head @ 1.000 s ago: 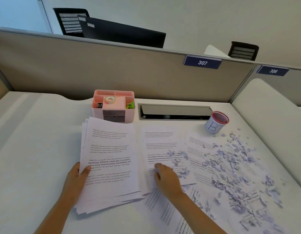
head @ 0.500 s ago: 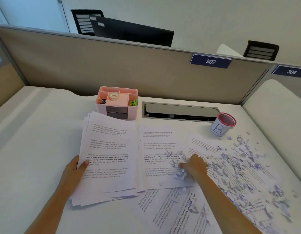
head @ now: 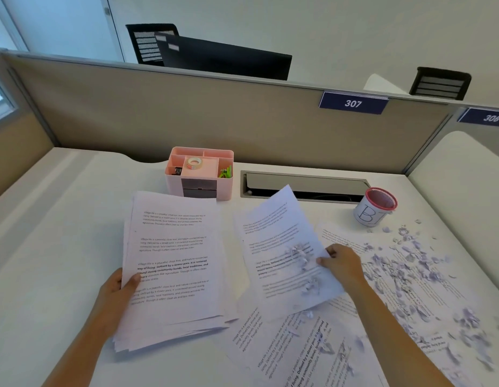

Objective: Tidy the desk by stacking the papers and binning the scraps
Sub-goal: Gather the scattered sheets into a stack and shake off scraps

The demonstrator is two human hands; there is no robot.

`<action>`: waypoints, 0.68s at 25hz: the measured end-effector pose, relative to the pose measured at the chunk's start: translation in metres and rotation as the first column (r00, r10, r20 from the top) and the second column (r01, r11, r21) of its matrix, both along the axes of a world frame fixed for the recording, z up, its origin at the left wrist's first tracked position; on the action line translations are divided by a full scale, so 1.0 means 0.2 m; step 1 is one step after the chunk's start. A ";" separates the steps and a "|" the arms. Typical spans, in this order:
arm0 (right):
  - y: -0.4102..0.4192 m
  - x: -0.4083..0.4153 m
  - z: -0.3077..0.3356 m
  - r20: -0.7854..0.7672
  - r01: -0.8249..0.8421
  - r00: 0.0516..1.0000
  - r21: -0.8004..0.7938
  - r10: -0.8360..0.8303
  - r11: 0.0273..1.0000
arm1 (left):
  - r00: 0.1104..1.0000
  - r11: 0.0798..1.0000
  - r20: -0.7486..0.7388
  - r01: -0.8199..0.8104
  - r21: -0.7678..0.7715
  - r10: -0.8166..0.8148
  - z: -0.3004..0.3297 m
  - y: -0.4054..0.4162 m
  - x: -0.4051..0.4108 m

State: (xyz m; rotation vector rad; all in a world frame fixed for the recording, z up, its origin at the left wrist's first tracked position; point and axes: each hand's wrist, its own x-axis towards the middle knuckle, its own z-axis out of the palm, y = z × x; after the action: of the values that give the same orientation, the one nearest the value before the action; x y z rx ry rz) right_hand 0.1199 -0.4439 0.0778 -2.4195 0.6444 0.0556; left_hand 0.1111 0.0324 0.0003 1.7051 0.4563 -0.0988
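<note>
While the left hand (head: 114, 291) holds the stack (head: 172, 263) at its left edge, thumb curled on top of the top page, the right hand (head: 342, 263) pinches the right edge of a single sheet (head: 281, 247). That sheet is tilted, its far corner raised over the slot (head: 304, 185) in the tabletop (head: 47, 247), and a few scraps (head: 300, 252) lie on it near the fingers. The stack lies on the tabletop left of the sheet, its pages fanned unevenly at the near edge, its far edge just in front of a pink organiser (head: 199, 173) that holds a tape roll (head: 194, 162). More printed sheets (head: 295, 347) lie flat under and nearer than the lifted one, and another stretches to the right under a wide scatter of torn bits (head: 410, 263) that reaches toward the tabletop's right edge. A cup (head: 375, 208) with a red rim, marked B, stands beyond the scatter, just right of the slot. Behind everything runs a partition (head: 186, 113) with a 307 plate (head: 353, 103).
</note>
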 end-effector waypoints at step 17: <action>-0.13 -0.02 0.55 0.584 0.262 0.809 -0.461 0.068 0.848 | 1.000 0.997 0.008 0.022 -0.076 -0.022 -0.01 0.00 -0.06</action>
State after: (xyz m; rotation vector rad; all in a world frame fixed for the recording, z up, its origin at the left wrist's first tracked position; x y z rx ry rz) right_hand 0.1154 -0.4701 0.1871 -2.6840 0.5340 -1.0060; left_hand 0.1000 0.0325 -0.0014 1.6356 0.4234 -0.1248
